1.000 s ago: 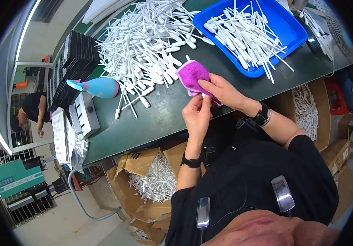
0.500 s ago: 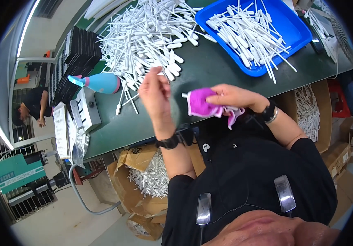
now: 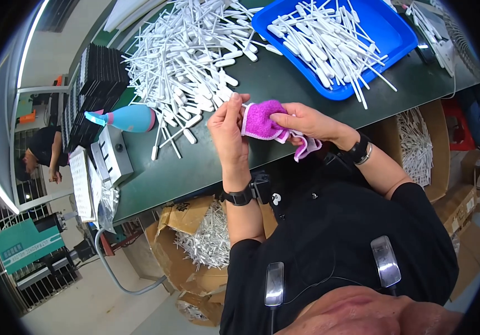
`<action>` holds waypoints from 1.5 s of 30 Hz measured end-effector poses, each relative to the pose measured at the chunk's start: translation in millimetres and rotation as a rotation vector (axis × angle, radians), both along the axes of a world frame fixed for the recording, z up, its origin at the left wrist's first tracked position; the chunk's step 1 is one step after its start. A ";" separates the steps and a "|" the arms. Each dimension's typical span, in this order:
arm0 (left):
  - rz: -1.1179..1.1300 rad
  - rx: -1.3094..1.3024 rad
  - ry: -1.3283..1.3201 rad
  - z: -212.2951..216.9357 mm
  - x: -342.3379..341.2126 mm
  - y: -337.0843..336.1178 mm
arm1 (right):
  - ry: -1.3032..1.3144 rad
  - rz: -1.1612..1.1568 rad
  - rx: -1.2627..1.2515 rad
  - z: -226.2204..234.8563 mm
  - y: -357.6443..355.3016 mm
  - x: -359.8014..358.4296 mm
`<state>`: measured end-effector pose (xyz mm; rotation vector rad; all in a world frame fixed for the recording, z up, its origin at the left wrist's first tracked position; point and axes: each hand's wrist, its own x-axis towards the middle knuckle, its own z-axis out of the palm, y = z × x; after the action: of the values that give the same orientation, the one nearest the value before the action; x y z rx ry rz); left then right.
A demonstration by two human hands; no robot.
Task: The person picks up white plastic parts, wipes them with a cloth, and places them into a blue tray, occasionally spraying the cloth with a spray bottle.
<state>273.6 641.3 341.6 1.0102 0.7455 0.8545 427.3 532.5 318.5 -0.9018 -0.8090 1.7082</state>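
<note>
The left hand [image 3: 227, 120] pinches one thin white stick [image 3: 245, 104] against a purple cloth [image 3: 261, 119], which the right hand [image 3: 302, 121] grips bunched in closed fingers, just above the green table [image 3: 284, 84], beside the stick pile [image 3: 184, 56] and blue tray [image 3: 385, 33].

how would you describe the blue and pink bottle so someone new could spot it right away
Start at the dark green worktable and find the big loose heap of white plastic sticks. Just left of the heap, near the black trays, lies the light blue bottle with a pink end, on its side. It is the only rounded, coloured thing among white sticks.
</note>
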 end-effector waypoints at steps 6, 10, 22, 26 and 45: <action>0.262 0.002 0.030 6.4 -3.9 5.0 | -0.517 -0.301 0.425 -9.8 1.8 -13.8; 0.276 0.089 0.001 19.6 -0.9 -1.7 | -0.608 -0.353 0.399 -4.0 -5.0 -4.9; -0.126 0.436 0.110 51.3 90.3 -13.1 | -0.204 -0.357 0.221 -9.9 -11.1 -0.6; -0.408 0.594 0.313 40.0 101.7 -14.7 | -0.191 -0.399 0.325 -23.0 -9.4 -4.6; 0.095 0.334 0.321 1.7 -52.4 -8.9 | -0.194 -0.564 -0.071 55.1 -78.8 118.3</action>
<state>221.3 632.4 343.3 1.4416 0.9470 0.9290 545.7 453.8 373.6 -1.2235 -0.5475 1.1736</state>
